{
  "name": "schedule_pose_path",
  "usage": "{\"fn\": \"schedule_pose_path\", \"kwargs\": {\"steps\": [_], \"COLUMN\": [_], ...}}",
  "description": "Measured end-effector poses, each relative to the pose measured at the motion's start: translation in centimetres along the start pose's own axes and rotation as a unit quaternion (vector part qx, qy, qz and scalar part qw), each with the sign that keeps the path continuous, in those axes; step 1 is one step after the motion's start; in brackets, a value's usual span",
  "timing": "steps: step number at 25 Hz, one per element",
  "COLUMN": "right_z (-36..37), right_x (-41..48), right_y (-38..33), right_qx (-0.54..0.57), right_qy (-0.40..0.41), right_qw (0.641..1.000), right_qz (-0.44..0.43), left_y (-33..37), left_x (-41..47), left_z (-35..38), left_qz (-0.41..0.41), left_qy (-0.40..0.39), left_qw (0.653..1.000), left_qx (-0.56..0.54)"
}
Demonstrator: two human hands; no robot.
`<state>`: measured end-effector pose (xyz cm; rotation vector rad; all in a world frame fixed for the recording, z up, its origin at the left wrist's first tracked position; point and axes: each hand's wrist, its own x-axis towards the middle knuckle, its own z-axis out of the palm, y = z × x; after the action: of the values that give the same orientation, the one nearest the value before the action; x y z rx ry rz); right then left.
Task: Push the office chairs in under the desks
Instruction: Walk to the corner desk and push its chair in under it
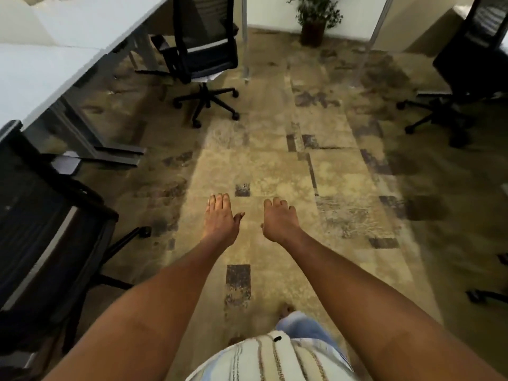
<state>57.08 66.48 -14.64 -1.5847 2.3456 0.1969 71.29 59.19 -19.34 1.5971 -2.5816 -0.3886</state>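
Observation:
Both my arms reach forward over the carpet, holding nothing. My left hand has its fingers straight and together; my right hand has its fingers loosely curled. A black mesh office chair stands ahead at the far left, pulled out from the white desk. Another black chair sits close at my left, next to the same desk row. A third black chair stands at the far right. Neither hand touches a chair.
Patterned beige and brown carpet fills the aisle between the desk rows. A potted plant stands against the far wall. Grey desk legs run under the left desk. A chair caster shows at the right edge.

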Motion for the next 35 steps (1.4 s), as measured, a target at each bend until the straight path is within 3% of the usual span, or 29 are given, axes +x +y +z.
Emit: {"fn": "schedule_pose_path", "kwargs": {"steps": [8, 14, 21, 27, 32, 35], "right_z": [-6.4, -14.5, -21.2, -27.3, -32.2, -35.2], "right_x": [21.4, 37.0, 56.3, 70.8, 82.4, 90.3], "right_y": [4.0, 6.8, 7.0, 6.7, 6.2, 5.6], "right_qx": [0.014, 0.007, 0.012, 0.03, 0.049, 0.053], "right_qy": [0.0, 0.023, 0.053, 0.065, 0.129, 0.116], "right_qw": [1.0, 0.997, 0.995, 0.996, 0.986, 0.986], "right_qz": [-0.022, -0.072, -0.078, -0.056, -0.089, -0.104], "left_y": [1.3, 4.7, 4.8, 4.0, 2.4, 1.3], "left_x": [20.5, 36.2, 58.2, 75.2, 86.9, 94.4], "left_z": [-1.3, -4.3, -6.2, -8.4, -10.8, -13.1], "left_qz": [-0.04, -0.091, -0.066, -0.011, -0.032, -0.06], "left_qy": [-0.027, 0.0, 0.066, 0.036, 0.064, 0.087], "left_qw": [0.999, 0.995, 0.995, 0.999, 0.997, 0.994], "left_qx": [0.012, -0.034, -0.031, -0.007, -0.002, 0.004]}}
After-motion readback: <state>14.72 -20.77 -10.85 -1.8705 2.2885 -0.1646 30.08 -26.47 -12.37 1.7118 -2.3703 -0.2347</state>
